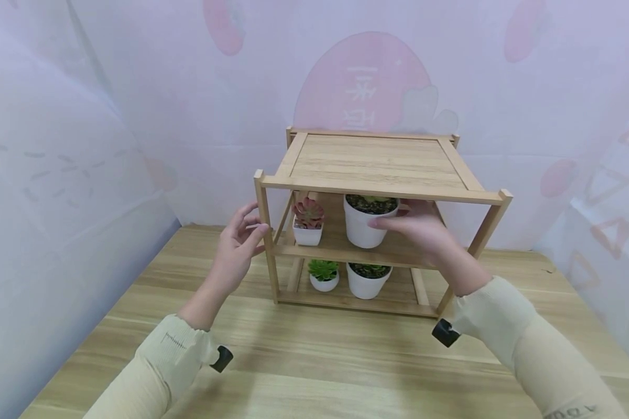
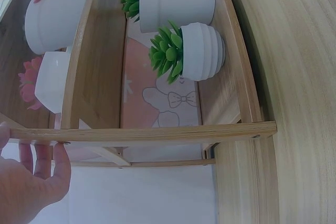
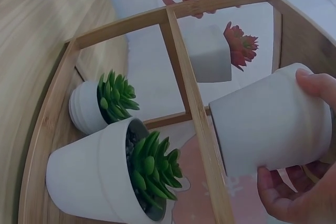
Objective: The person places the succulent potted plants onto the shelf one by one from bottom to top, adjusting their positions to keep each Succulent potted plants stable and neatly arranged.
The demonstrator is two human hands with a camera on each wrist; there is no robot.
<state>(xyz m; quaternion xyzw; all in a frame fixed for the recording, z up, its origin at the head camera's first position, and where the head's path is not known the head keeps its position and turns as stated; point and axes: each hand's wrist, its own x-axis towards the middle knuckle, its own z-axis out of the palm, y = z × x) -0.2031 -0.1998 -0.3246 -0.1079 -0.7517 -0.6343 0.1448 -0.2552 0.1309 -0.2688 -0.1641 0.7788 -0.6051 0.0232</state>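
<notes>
A two-level wooden shelf rack [image 1: 377, 160] with a solid top stands on the table. My right hand [image 1: 424, 230] reaches under the top and grips a large white flowerpot [image 1: 366, 228] on the middle level, thumb on its near side and fingers round the far side. Dark soil and a bit of green show at its mouth. At the rack's front left post [image 1: 269, 256], my left hand [image 1: 234, 253] holds on with thumb and fingertips. Just inside that post, a red succulent [image 1: 308, 213] sits in a small white angular pot [image 3: 207, 56].
On the bottom level are a green succulent [image 1: 323, 269] in a small ribbed white pot [image 2: 202, 51] and a larger white pot [image 1: 366, 286] with a green plant. A pale printed cloth [image 1: 215, 116] hangs behind the rack. Wood-grain tabletop [image 1: 314, 361] extends in front.
</notes>
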